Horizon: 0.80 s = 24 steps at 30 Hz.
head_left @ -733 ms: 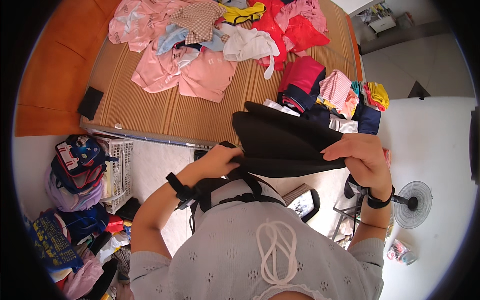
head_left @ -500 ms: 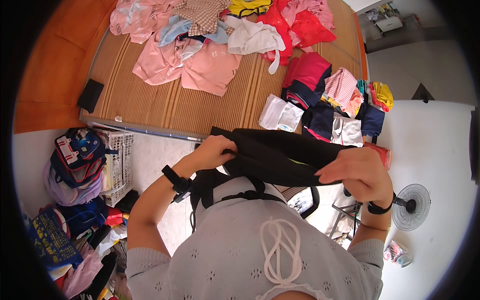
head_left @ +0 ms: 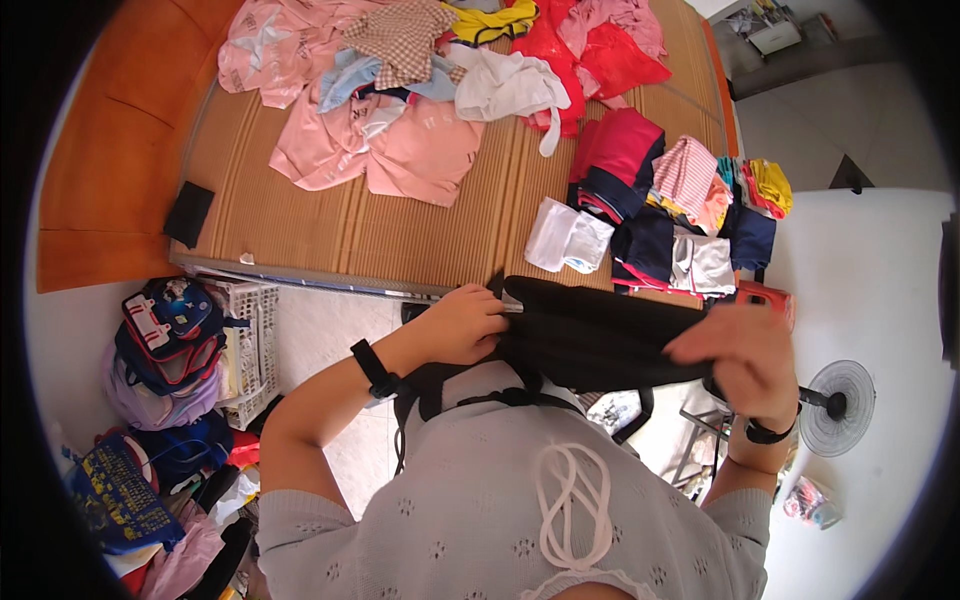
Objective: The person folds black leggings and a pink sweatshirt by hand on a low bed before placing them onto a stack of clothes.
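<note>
A folded black cloth garment (head_left: 600, 335) is stretched between my two hands, in front of my waist and beside the near edge of the bed. My left hand (head_left: 467, 325) is closed on its left end, fingers curled over the fabric. At the right end is my right hand (head_left: 740, 360), smeared by motion, with its fingers bent over the fabric and the thumb hidden. The garment's exact kind cannot be made out. Just beyond it, folded white cloth (head_left: 568, 236) and a folded navy and pink garment (head_left: 618, 165) lie on the bed.
Loose pink clothes (head_left: 420, 160), a white garment (head_left: 510, 85) and red clothes (head_left: 620, 60) cover the far part of the striped bed mat (head_left: 330, 225). Backpacks (head_left: 170, 330) and a white basket (head_left: 255, 340) stand at left. A fan (head_left: 840, 408) stands at right.
The black garment has shifted right and become flatter, its opening no longer showing. Both hands have moved rightward with it, and the right hand is now blurred.
</note>
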### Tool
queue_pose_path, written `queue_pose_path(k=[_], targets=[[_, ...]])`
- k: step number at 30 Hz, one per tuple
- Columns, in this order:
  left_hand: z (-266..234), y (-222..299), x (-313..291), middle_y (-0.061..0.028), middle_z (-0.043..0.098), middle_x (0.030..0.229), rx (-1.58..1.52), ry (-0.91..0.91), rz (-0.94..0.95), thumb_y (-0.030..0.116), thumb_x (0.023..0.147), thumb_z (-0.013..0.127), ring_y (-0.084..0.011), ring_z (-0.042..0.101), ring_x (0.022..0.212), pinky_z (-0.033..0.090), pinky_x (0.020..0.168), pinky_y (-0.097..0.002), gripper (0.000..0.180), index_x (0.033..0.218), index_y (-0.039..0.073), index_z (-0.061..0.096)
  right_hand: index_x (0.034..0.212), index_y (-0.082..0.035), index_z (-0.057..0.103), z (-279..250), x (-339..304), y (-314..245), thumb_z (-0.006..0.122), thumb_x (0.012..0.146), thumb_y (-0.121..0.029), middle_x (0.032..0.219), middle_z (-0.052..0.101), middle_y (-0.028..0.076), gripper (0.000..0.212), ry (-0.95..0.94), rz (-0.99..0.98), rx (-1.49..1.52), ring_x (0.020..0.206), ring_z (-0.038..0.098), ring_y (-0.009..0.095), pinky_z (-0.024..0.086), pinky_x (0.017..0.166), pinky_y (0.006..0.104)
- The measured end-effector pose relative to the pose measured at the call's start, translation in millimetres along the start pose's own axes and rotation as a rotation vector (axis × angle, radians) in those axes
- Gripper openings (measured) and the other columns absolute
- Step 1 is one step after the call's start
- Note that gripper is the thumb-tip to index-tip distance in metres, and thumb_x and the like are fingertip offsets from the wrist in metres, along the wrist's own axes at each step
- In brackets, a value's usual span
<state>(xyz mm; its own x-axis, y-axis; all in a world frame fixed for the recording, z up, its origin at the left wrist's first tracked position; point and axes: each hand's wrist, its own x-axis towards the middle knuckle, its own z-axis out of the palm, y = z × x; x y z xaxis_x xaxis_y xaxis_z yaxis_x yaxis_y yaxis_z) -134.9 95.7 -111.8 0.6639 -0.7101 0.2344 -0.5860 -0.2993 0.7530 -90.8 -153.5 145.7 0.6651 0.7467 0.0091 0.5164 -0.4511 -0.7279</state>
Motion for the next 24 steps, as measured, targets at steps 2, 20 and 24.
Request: queue_pose_path(k=[2,20,24], targets=[[-2,-7,-9,-0.0097,0.052,0.074,0.011,0.217,-0.045,0.010,0.067,0.065,-0.0294,0.054,0.076,0.043,0.065,-0.0379,0.012,0.074,0.005,0.057,0.081,0.001,0.063,-2,-5,4,0.039,0.058,0.007,0.079,0.065,0.010,0.034,0.211,0.183,-0.065,0.067,0.062,0.021,0.048,0.063,0.0257],[-12,-72,-62,-0.0138,0.053,0.081,0.157,0.820,-0.593,0.008,0.080,0.056,-0.0287,0.053,0.074,0.043,0.066,-0.0364,0.012,0.089,0.001,0.053,0.092,0.000,0.058,-26,32,97,0.042,0.067,0.008,0.079,0.055,0.016,0.031,0.397,0.040,-0.423,0.075,0.057,0.030,0.045,0.070,0.0340],[-69,-66,-86,-0.0188,0.053,0.079,0.404,0.982,-0.673,0.010,0.088,0.047,-0.0343,0.054,0.072,0.043,0.065,-0.0389,0.012,0.094,0.000,0.050,0.081,-0.001,0.052,2,87,163,0.044,0.066,0.008,0.080,0.047,0.017,0.019,0.331,-0.046,-0.400,0.080,0.050,0.037,0.042,0.067,0.0428]])
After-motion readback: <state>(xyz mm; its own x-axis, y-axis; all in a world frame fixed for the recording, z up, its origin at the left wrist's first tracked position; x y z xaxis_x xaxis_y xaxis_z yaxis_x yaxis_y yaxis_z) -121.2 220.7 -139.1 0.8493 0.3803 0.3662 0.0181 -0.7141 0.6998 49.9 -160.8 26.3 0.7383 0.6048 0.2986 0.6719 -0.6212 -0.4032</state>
